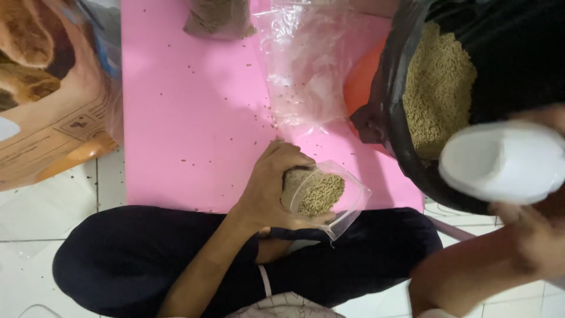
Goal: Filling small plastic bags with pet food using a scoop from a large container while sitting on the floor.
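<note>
A pink mat (194, 118), tan pellets (438, 88), a black bag (506, 53) and a white scoop (500, 162) are seen.

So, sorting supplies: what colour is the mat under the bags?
Pink mat, flecked with spilled pellets; head view.

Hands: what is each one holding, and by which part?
The left hand grips a small clear bag of pellets around its side, mouth open. The right hand holds a white scoop at its near end, though blur hides the exact grip.
</note>
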